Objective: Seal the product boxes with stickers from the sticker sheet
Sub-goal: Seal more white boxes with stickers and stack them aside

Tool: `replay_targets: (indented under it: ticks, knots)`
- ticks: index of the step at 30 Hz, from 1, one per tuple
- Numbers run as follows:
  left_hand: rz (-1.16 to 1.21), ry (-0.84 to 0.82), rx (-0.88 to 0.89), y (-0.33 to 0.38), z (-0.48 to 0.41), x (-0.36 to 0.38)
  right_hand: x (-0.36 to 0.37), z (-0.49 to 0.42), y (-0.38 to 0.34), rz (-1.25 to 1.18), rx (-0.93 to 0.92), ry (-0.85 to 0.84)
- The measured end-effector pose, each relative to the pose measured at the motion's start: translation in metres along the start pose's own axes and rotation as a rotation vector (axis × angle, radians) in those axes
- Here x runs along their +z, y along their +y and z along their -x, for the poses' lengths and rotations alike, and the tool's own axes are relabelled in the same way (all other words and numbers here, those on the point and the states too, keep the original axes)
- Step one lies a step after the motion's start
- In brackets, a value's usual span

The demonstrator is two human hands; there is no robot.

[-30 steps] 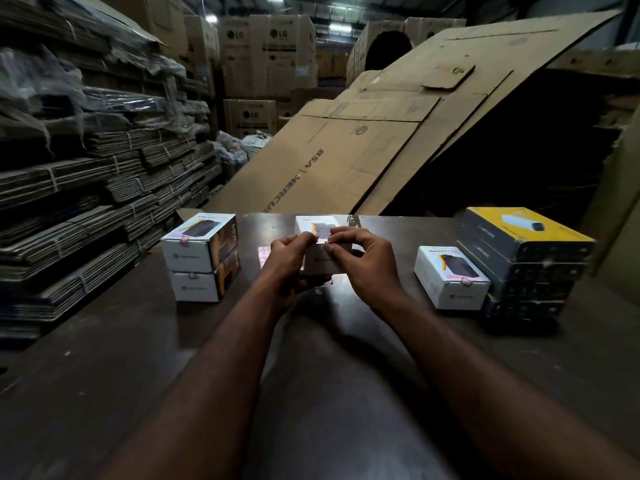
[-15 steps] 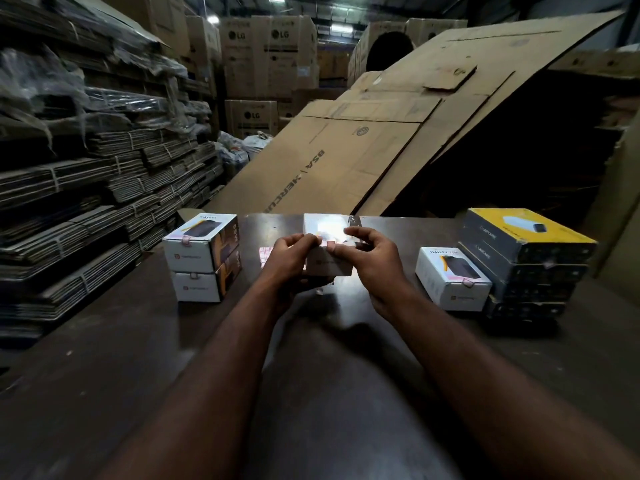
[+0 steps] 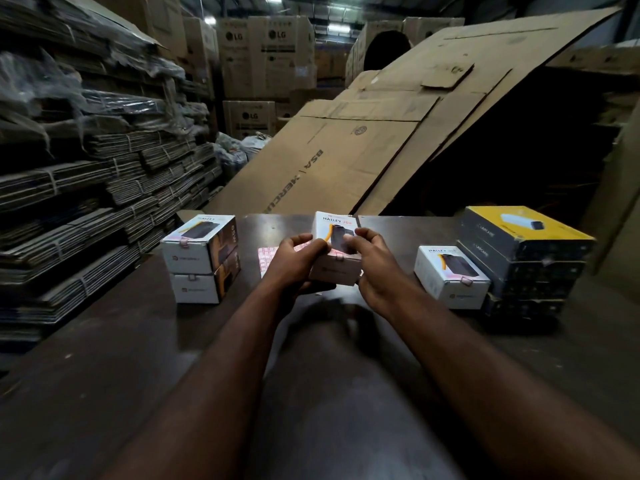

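Surface: a dark brown table (image 3: 104, 358), matt and scuffed, is seen from above and behind the forearms.

Room: a dim warehouse. Tied bundles of flattened cartons (image 3: 86, 185) are stacked along the left. Large cardboard sheets (image 3: 363, 147) are leaned behind the table's far edge. Tall LG cartons (image 3: 266, 53) are piled at the back under ceiling lights.

On the table: two white product boxes (image 3: 201, 258) are stacked at the left, each with a small pink tab on its front edge. One white box (image 3: 450, 277) is set at the right, just beside a stack of dark boxes with a yellow-topped one uppermost (image 3: 523, 258). The sticker sheet (image 3: 268, 259), pink and white, is laid flat at the centre, partly hidden by the left hand.

Grip: a white product box marked HALLEY 20K (image 3: 334, 251) is held at the centre, tilted with its printed face upward. The left hand (image 3: 294, 265) is curled round its left side. The right hand (image 3: 377, 268) is curled at its right side, fingertips laid on the printed face. A pink sticker (image 3: 340, 258) is seen at the near top edge.
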State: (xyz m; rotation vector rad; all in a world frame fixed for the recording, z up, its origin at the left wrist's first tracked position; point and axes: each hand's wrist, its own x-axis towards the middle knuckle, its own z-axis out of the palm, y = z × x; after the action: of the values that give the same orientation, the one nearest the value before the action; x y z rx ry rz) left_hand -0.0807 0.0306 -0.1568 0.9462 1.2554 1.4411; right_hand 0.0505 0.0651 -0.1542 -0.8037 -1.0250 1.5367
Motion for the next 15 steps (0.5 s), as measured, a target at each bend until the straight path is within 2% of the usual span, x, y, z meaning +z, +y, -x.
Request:
replay_targets:
  ticks: [4,11,15]
  knots:
    - [-0.001,-0.030,0.001,0.0016,-0.0004,-0.0012,-0.0032,0.0016,0.0007,0.055,-0.019,-0.047]
    - [0.009,-0.046,-0.004,0.0045,0.0021,0.0006,0.0008,-0.0013,0.0080,0.141,-0.138,0.086]
    - [0.017,-0.048,-0.012,0.0056,0.0016,-0.0051,0.0000,0.0033,0.0046,0.173,-0.100,-0.036]
